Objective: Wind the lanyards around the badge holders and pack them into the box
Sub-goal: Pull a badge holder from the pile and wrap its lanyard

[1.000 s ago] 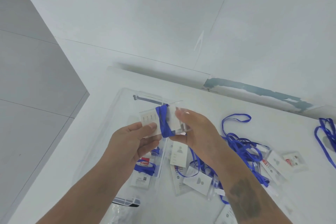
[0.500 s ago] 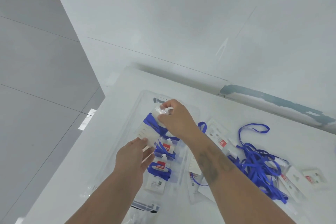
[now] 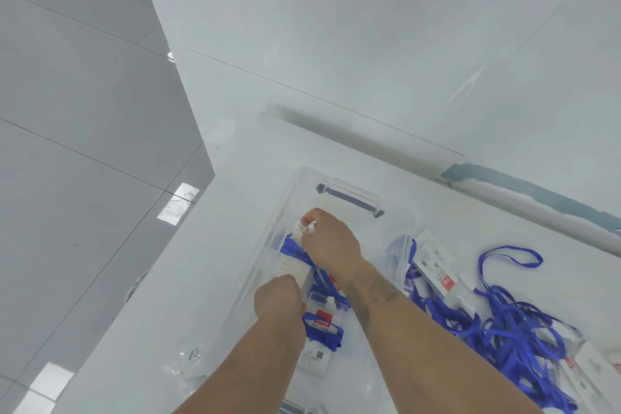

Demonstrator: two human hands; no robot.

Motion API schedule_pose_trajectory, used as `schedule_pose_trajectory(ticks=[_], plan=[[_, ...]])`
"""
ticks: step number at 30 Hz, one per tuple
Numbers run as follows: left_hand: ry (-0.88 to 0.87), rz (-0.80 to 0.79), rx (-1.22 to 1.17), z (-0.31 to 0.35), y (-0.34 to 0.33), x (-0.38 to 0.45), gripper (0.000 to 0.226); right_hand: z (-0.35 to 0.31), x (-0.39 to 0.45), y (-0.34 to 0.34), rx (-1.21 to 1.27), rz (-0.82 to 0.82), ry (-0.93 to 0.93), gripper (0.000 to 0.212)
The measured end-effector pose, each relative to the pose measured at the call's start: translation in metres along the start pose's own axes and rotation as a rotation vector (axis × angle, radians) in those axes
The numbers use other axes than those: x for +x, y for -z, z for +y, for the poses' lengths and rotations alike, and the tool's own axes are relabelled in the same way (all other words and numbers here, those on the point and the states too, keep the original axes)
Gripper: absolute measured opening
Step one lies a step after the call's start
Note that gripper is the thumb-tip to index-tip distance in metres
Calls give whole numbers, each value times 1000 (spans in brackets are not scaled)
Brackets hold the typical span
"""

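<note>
While both hands are down inside the clear box [image 3: 295,185] at the left end of the desk [image 3: 235,151], they share one wound badge holder [image 3: 291,266]. The right hand [image 3: 331,242] pinches its far end, where a small white clip shows between the curled fingertips, and the left hand [image 3: 279,296] has its fingers curled at the near end. The holder lies low in the far left part of the box, its blue lanyard [image 3: 291,248] banded around the middle. By the look of it this is a light, flat, slightly springy plastic sleeve with a slick face, so the short ends are the sensible places to take hold; the soft ribbon may slacken or slide off if the middle is squeezed or dragged.

Just nearer, another wound holder [image 3: 322,329] with a red label already lies in the box. To the right, outside the box, a loose tangle of lanyards [image 3: 510,323] and unwound holders waits on the desk.

Much is hidden — the right forearm covers the box's middle, and the left hand's knuckles hide how its fingertips actually meet the plastic. The box's near wall is cut off at the bottom edge, its transparent sides are hard to trace, and the pile runs out of view on the right.
</note>
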State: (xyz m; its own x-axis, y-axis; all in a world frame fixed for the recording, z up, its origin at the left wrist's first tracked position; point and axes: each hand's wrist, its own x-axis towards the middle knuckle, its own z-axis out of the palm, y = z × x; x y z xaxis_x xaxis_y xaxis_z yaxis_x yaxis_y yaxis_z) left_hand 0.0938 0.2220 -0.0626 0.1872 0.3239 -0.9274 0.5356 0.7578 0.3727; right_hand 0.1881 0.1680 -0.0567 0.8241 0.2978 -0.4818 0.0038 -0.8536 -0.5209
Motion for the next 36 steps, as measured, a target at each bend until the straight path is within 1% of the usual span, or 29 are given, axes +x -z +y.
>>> schedule_pose_trajectory(ticks=[2, 4, 6, 8, 10, 14, 18, 20, 22, 24, 25, 27, 29, 31, 33, 36], plan=[[21, -10, 8, 0, 0, 1, 12, 1, 3, -6, -48, 49, 13, 23], [40, -21, -9, 0, -2, 2, 20, 4, 7, -13, -147, 96, 18, 34], [40, -21, -4, 2, -5, 1, 17, 4, 8, -17, -239, 130, 37, 39], [37, 10, 6, 4, -8, -1, 12, 4, 7, -19, -314, 157, 68, 37], [48, 37, 8, 6, -10, -5, 12, 4, 4, -21, -356, 185, 99, 36], [71, 20, -42, 9, -13, -17, 14, 9, -3, -24, -429, 216, 104, 37], [95, 7, -83, 12, -15, -21, 17, 8, -8, -21, -546, 292, 123, 36], [98, 6, -96, 12, -15, -20, 14, 6, -10, -20, -585, 269, 113, 38], [91, -2, -110, 11, -14, -20, 11, 5, -13, -20, -574, 279, 97, 43], [82, -11, -108, 12, -15, -21, 15, 6, -13, -21, -537, 292, 94, 50], [83, -13, -107, 12, -15, -22, 18, 6, -13, -20, -520, 294, 92, 51], [93, -15, -108, 13, -16, -24, 16, 6, -12, -16, -493, 278, 84, 41], [95, -20, -104, 15, -16, -27, 7, 5, -12, -11, -522, 222, 80, 31], [88, -25, -98, 16, -15, -29, 8, 4, -16, -7, -548, 164, 68, 26], [86, -41, -106, 18, -15, -31, 7, 2, -19, -4, -561, 142, 49, 27], [80, -56, -105, 19, -15, -35, 7, 1, -21, 3, -517, 96, 20, 38]])
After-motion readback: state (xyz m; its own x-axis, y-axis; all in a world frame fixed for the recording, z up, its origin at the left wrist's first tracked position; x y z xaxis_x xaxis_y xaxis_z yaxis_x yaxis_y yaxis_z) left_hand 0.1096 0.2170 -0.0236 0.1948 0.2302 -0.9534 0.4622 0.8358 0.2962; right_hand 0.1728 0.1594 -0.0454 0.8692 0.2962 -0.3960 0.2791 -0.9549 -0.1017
